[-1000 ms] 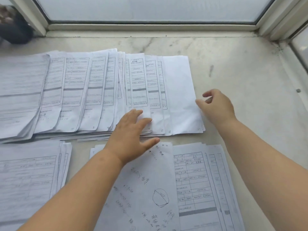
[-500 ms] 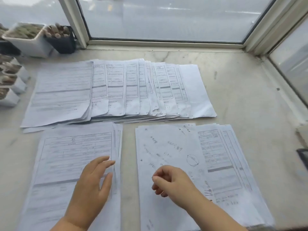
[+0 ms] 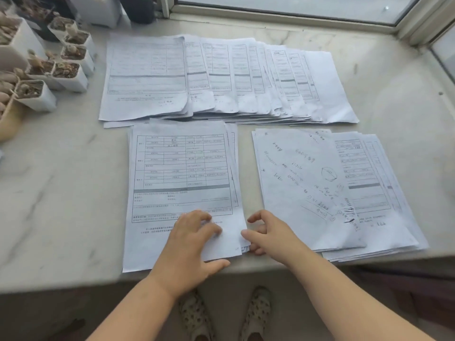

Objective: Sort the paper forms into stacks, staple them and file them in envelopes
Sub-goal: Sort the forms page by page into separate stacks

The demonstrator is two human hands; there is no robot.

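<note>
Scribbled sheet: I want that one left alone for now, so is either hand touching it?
No: the scribbled sheet lies untouched; the left hand rests on the left stack, the right hand beside its edge.

Form print (image 3: 181,168) too small and blurred to read. Plant pots (image 3: 37,77) cut off at the frame's upper left. Fanned sheets (image 3: 246,77) overlap; lower ones mostly hidden.

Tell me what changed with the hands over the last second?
Both hands came back from the far fanned row to the near left stack. The left hand now presses its lower part; the right hand curls at its right corner. The scribbled stack and the rest stayed put.
</note>
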